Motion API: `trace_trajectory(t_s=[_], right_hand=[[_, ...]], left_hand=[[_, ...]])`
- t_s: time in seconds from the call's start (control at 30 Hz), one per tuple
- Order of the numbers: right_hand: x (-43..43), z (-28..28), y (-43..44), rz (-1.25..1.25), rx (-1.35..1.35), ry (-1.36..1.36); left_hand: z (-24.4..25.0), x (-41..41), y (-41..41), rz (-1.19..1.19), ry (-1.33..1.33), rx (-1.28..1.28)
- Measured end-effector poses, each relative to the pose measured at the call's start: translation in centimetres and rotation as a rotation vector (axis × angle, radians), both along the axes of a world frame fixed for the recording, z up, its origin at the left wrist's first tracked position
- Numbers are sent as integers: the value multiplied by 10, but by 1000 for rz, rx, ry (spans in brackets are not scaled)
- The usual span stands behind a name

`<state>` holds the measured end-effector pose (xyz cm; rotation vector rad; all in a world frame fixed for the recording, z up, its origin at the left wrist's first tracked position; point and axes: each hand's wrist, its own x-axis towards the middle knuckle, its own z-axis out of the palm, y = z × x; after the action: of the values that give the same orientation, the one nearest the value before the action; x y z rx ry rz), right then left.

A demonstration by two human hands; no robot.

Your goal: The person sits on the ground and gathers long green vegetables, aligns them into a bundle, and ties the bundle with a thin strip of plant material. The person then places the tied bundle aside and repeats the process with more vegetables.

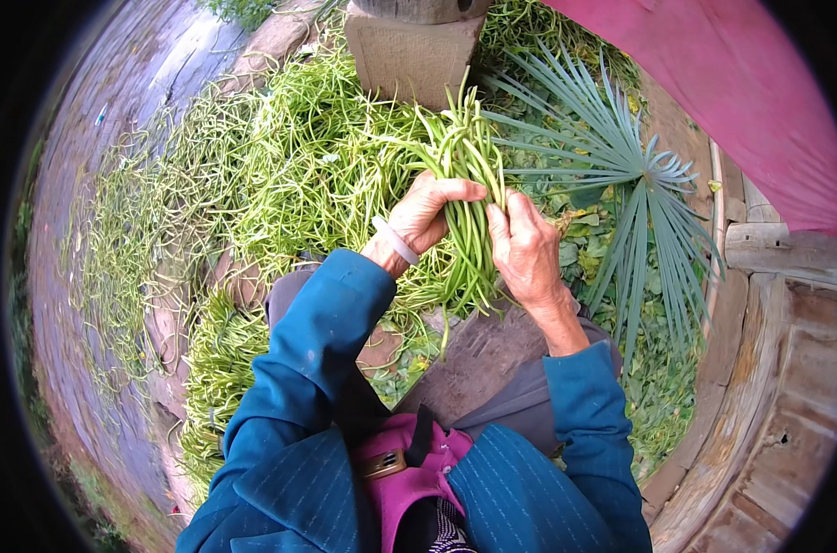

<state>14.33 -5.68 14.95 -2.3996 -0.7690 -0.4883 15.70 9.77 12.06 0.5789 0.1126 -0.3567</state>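
Note:
A bundle of long green beans (468,148) hangs between my two hands, its lower ends trailing over a wooden board (470,370). My left hand (425,211), with a pale bangle (395,240) at the wrist, wraps around the bundle with the thumb laid across it. My right hand (529,245) pinches the bundle's right side with thumb and fingers. Beyond my hands spreads a large loose heap of long beans (308,166). To the lower left, tied bunches of beans (218,373) lie stacked.
A fan palm leaf (643,173) lies on green leaves (587,242) at the right. A stone post base (411,52) stands ahead. Pink cloth (729,90) hangs at upper right, above timber framing (784,245). Wet paving (107,228) runs along the left.

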Motion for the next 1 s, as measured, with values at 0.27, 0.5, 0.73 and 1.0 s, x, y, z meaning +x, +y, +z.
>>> trace_trajectory(t_s=[0.27, 0.5, 0.73, 1.0], right_hand=[[-6, -3, 2, 112, -223, -78], [11, 24, -14, -46, 316, 328], [15, 15, -15, 154, 220, 183], [21, 37, -32, 154, 565, 375]], left_hand=[[-10, -3, -5, 46, 48, 114], [2, 3, 13, -9, 37, -189], [2, -3, 12, -88, 9, -212], [14, -11, 9, -164, 18, -144]])
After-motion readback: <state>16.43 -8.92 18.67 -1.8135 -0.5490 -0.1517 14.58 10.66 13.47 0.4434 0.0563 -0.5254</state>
